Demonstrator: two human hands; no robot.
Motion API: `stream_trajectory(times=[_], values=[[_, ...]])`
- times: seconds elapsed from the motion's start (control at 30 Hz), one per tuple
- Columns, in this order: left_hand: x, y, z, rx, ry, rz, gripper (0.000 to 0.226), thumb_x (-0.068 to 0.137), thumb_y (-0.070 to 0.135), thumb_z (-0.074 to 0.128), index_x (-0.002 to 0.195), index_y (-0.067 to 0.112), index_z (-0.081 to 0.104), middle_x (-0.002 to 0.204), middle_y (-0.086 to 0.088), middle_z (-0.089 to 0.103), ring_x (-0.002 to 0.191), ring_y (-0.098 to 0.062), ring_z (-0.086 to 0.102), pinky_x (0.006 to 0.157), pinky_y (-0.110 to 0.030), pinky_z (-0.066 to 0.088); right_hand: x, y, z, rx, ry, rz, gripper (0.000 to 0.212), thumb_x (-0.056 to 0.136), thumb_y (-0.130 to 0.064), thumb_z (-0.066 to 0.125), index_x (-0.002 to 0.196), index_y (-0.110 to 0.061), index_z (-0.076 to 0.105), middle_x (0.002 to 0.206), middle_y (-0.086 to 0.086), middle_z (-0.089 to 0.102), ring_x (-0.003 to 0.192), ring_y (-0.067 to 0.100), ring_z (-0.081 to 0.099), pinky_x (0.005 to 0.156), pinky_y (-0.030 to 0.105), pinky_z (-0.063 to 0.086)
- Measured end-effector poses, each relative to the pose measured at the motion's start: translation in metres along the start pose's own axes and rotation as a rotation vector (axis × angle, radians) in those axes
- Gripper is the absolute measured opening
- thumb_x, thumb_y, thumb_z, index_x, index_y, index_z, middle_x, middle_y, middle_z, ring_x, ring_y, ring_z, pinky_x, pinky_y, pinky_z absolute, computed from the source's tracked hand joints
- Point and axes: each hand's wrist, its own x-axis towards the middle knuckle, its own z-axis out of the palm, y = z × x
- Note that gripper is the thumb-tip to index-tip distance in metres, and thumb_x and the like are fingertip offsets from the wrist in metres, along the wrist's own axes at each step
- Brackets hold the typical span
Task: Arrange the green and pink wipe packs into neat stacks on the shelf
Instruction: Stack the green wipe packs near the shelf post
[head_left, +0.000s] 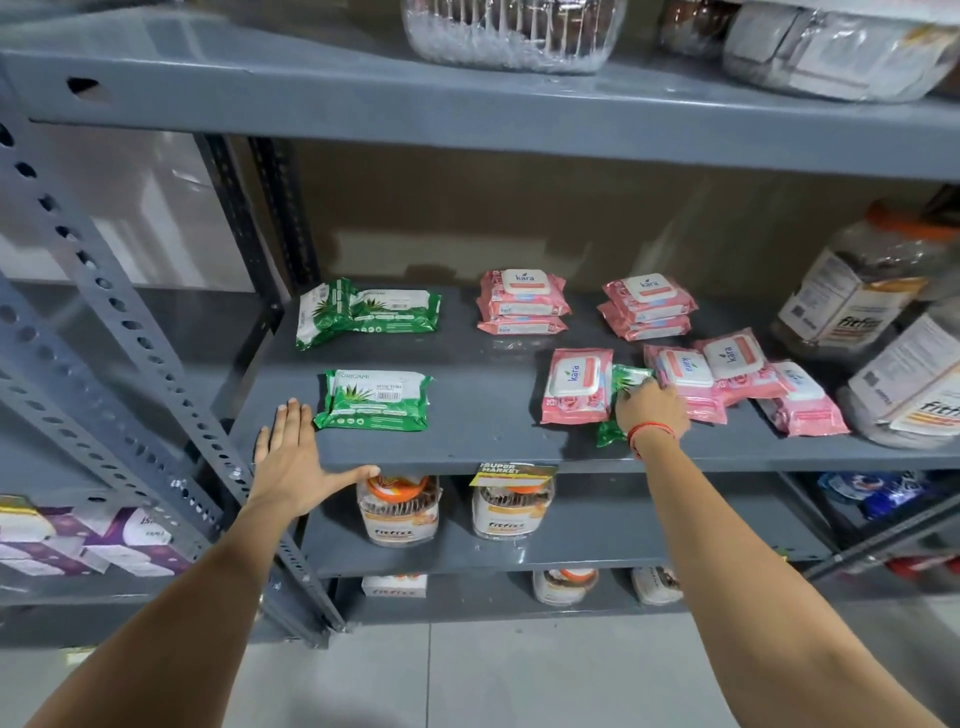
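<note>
Grey metal shelf (467, 447), mid frame, carries all the wipe packs. Left hand (291, 467) lies flat at the shelf's front lip, lower left of centre: fingers (293, 415) spread and released, thumb along the edge, holding nothing, just beside a green pack (375, 400) marked "ORIGAMI" w/ aloe art and a barcode.

Behind it, upper left of the shelf, a second green stack (366, 310), one pack tilted over another; small print unreadable.

Right hand (649, 410), red thread at the wrist, is pressed down on a third green pack (623, 384), centre-right. Fingers curl over its top edge, grasping it; most of the pack is hidden under the hand.

Touching that pack on its left: a pink pack (576, 385) reading "kara", turned sideways. To the right, a loose overlapping pile of pink "kara" packs (737, 379). At the back, two tidy pink "kara" stacks: middle stack (522, 304) and right stack (647, 309).

Far right edge: clear jars (857, 296) labelled "fitfizz", orange lid on the rear one. Shelf below has more "fitfizz" jars (399, 512) and a yellow tag (511, 474) reading "SUPER MARKET".
</note>
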Motion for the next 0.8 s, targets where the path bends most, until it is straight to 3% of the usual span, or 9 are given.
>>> stream_trajectory(times=[0.13, 0.27, 0.47, 0.6, 0.7, 0.8], values=[[-0.001, 0.0, 0.0, -0.002, -0.001, 0.005, 0.145, 0.043, 0.101, 0.023, 0.146, 0.002, -0.002, 0.156, -0.014, -0.005, 0.143, -0.025, -0.006, 0.114, -0.044, -0.001, -0.006, 0.005, 0.007, 0.06, -0.06, 0.008, 0.052, 0.092, -0.043, 0.049, 0.132, -0.009, 0.044, 0.149, 0.016, 0.029, 0.128, 0.038, 0.04, 0.101, 0.051, 0.04], [-0.003, 0.0, 0.0, -0.007, 0.003, 0.007, 0.141, 0.049, 0.098, 0.031, 0.146, 0.002, -0.002, 0.156, -0.014, -0.006, 0.143, -0.025, -0.006, 0.115, -0.045, 0.0, -0.01, 0.002, 0.006, 0.035, -0.088, 0.025, 0.074, 0.075, -0.058, 0.067, 0.126, -0.009, 0.046, 0.14, 0.016, 0.037, 0.123, 0.037, 0.046, 0.098, 0.05, 0.045], [-0.004, 0.001, 0.0, -0.029, 0.024, 0.01, 0.145, 0.043, 0.101, 0.02, 0.146, 0.002, 0.001, 0.156, -0.013, -0.003, 0.143, -0.024, -0.004, 0.114, -0.043, -0.002, -0.013, 0.002, 0.007, 0.152, 0.007, 0.03, 0.057, 0.074, -0.041, 0.073, 0.114, -0.006, 0.052, 0.127, 0.018, 0.047, 0.118, 0.037, 0.047, 0.097, 0.048, 0.046], [-0.004, 0.001, 0.001, -0.032, 0.027, 0.011, 0.14, 0.049, 0.098, 0.03, 0.146, 0.002, -0.001, 0.156, -0.013, -0.004, 0.143, -0.024, -0.005, 0.115, -0.044, -0.001, -0.024, -0.004, 0.005, 0.299, 0.129, 0.034, 0.059, 0.071, -0.037, 0.073, 0.114, -0.001, 0.052, 0.122, 0.021, 0.051, 0.114, 0.037, 0.047, 0.092, 0.046, 0.045], [-0.005, 0.002, 0.0, -0.032, 0.026, 0.006, 0.139, 0.049, 0.096, 0.032, 0.146, 0.002, -0.001, 0.156, -0.013, -0.004, 0.143, -0.023, -0.006, 0.115, -0.043, -0.001, -0.034, -0.024, 0.0, 0.331, 0.186, -0.074, 0.06, 0.071, -0.039, 0.073, 0.111, 0.001, 0.053, 0.117, 0.022, 0.053, 0.112, 0.037, 0.046, 0.089, 0.041, 0.044], [-0.005, 0.002, -0.001, -0.015, 0.017, 0.0, 0.14, 0.048, 0.097, 0.027, 0.146, 0.002, -0.002, 0.156, -0.013, -0.005, 0.143, -0.023, -0.006, 0.115, -0.043, -0.002, -0.051, -0.062, -0.003, 0.318, 0.15, -0.223, 0.072, 0.073, -0.042, 0.072, 0.124, 0.002, 0.049, 0.12, 0.021, 0.051, 0.116, 0.037, 0.045, 0.094, 0.039, 0.041]])
